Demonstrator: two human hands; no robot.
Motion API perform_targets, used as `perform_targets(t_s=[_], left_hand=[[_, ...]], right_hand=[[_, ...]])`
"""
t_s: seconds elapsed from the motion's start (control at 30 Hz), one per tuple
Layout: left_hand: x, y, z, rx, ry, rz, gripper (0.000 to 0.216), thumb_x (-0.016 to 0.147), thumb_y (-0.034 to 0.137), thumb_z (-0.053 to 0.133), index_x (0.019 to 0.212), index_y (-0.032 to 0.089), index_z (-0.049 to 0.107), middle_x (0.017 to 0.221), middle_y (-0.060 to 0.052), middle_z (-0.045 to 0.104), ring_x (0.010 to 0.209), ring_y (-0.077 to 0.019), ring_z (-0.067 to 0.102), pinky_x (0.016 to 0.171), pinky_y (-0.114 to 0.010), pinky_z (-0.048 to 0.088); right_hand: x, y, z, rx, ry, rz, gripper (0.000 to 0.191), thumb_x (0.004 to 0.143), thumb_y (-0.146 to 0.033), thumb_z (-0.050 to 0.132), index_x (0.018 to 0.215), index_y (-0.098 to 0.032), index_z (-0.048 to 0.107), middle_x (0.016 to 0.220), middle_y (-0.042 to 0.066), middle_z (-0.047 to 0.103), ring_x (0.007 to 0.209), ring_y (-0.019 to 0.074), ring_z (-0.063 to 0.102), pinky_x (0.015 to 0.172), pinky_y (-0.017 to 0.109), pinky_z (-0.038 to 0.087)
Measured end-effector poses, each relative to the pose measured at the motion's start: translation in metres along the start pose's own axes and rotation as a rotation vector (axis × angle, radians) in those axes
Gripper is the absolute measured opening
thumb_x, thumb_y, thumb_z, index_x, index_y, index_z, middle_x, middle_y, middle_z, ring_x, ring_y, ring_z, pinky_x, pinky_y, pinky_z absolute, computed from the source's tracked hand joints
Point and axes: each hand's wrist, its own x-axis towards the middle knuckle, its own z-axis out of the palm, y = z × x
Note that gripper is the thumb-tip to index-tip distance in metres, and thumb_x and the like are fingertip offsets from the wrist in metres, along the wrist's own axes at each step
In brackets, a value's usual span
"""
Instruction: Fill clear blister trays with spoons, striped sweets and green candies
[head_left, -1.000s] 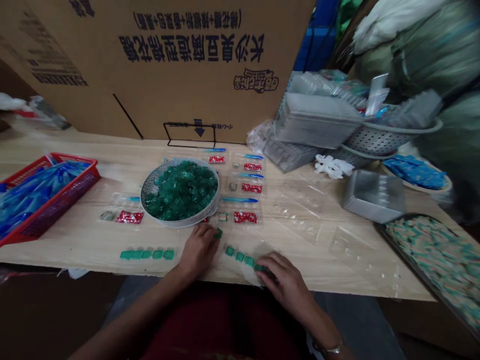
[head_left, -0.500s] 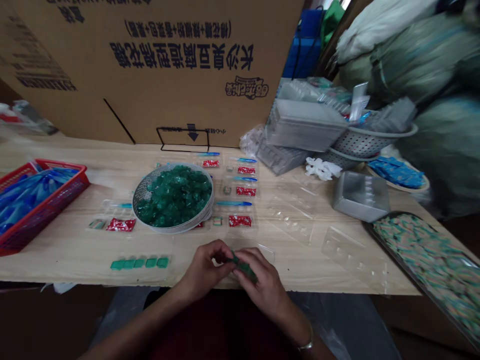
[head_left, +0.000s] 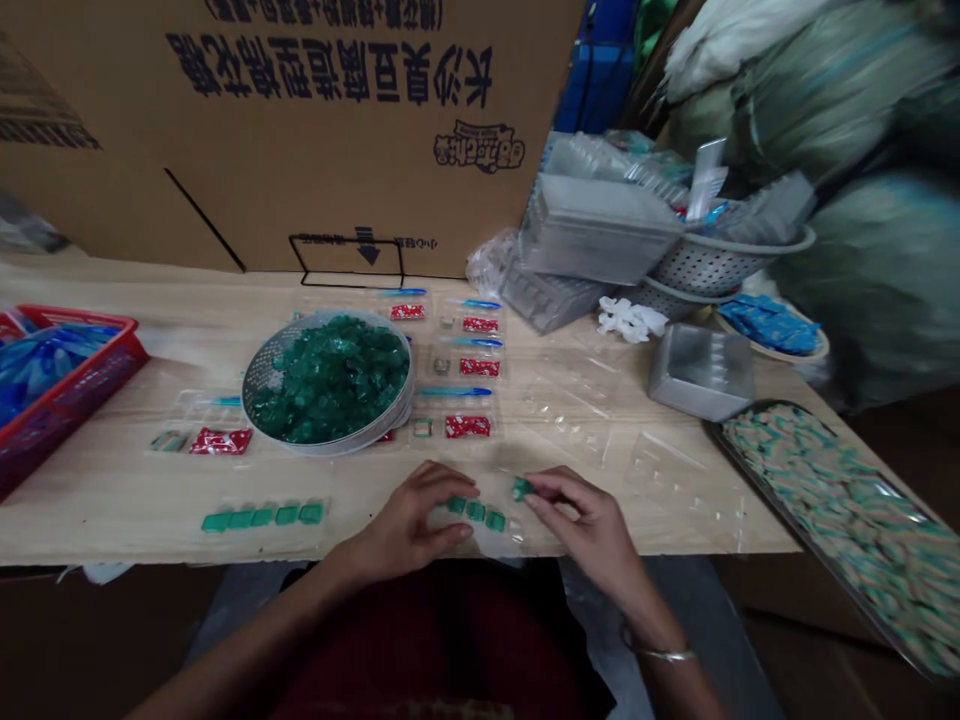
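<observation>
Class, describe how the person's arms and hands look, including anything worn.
The left grip and right grip are bare hands, with no gloves. The forearms show no sleeves. A slim silvery band circles the right wrist; none shows on the left.

At lower centre, the bare right hand (head_left: 589,512) pinches a small translucent green block (head_left: 520,488); the bare left hand (head_left: 405,515), thumb and fingers parted, meets a short row of green blocks (head_left: 475,511). Left of centre sits a round white perforated basket (head_left: 260,372).

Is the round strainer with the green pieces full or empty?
Mostly full: the green pieces heap across the round strainer, with bare perforated wall showing at its left side.
</observation>
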Motion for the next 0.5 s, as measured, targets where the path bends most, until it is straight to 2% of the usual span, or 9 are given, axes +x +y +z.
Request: perform_targets(t_s=[0.1, 0.2, 0.33, 0.5], left_hand=[[0.002, -0.014, 0.002, 0.356, -0.094, 0.095, 0.028, 0.079, 0.02, 0.061, 0.106, 0.022, 0.063, 0.104, -0.007, 0.065, 0.101, -0.0233, 0.054, 0.089, -0.038, 0.04], [0.003, -0.026, 0.007, 0.483, -0.093, 0.088, 0.024, 0.079, 0.016, 0.059, 0.102, 0.022, 0.063, 0.099, -0.005, 0.066, 0.097, -0.0227, 0.053, 0.087, -0.038, 0.038], [0.001, -0.03, 0.012, 0.526, -0.085, 0.094, 0.022, 0.08, 0.016, 0.058, 0.101, 0.022, 0.063, 0.1, -0.004, 0.065, 0.097, -0.0219, 0.052, 0.085, -0.036, 0.036], [-0.002, -0.031, 0.012, 0.591, -0.086, 0.081, 0.021, 0.082, 0.019, 0.058, 0.103, 0.02, 0.062, 0.103, -0.006, 0.064, 0.098, -0.023, 0.051, 0.081, -0.035, 0.036]], right_hand=[[-0.012, 0.009, -0.019, -0.167, -0.172, -0.002, 0.015, 0.086, -0.023, 0.057, 0.096, -0.021, 0.068, 0.085, 0.005, 0.066, 0.078, 0.0168, 0.063, 0.068, 0.027, 0.052], [-0.023, 0.009, -0.012, -0.242, -0.309, -0.045, 0.019, 0.088, -0.018, 0.053, 0.101, -0.024, 0.066, 0.091, 0.004, 0.066, 0.084, 0.0173, 0.062, 0.074, 0.028, 0.051], [-0.027, 0.006, 0.004, -0.254, -0.276, -0.085, 0.017, 0.09, -0.019, 0.052, 0.101, -0.022, 0.064, 0.09, 0.004, 0.066, 0.084, 0.0178, 0.062, 0.074, 0.03, 0.051], [-0.03, 0.004, -0.002, -0.4, -0.267, -0.125, 0.017, 0.091, -0.019, 0.049, 0.096, -0.022, 0.065, 0.084, 0.005, 0.065, 0.078, 0.0191, 0.06, 0.071, 0.032, 0.049]])
